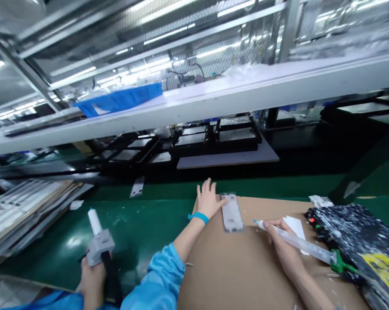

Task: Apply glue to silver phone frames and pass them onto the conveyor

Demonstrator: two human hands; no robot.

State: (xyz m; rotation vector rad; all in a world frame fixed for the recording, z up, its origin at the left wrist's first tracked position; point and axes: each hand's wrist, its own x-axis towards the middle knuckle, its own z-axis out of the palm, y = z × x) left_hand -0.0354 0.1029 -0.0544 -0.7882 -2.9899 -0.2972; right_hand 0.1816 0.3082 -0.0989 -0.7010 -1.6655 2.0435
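A thin phone-sized panel (232, 212), pale with a darker edge, lies on a brown cardboard sheet (220, 267). My left hand (208, 201), with a blue band at the wrist, is open; its fingers are spread beyond the cardboard's far edge and its thumb reaches the panel's upper left corner. To the right of the panel, my right hand (283, 247) is closed around a clear dispensing syringe (306, 245) with a blue tip. The tip points toward the panel and is apart from it. A green fitting (339, 261) sits on the syringe's rear end.
At left, another person's hand (93, 275) holds a grey tool with a white nozzle (95, 221). A speckled black box (352, 228) and white paper (294, 228) are at right. A similar panel (137, 187) lies on the green surface, with stacked boards (29, 211) further left. A white shelf (197, 105) spans above.
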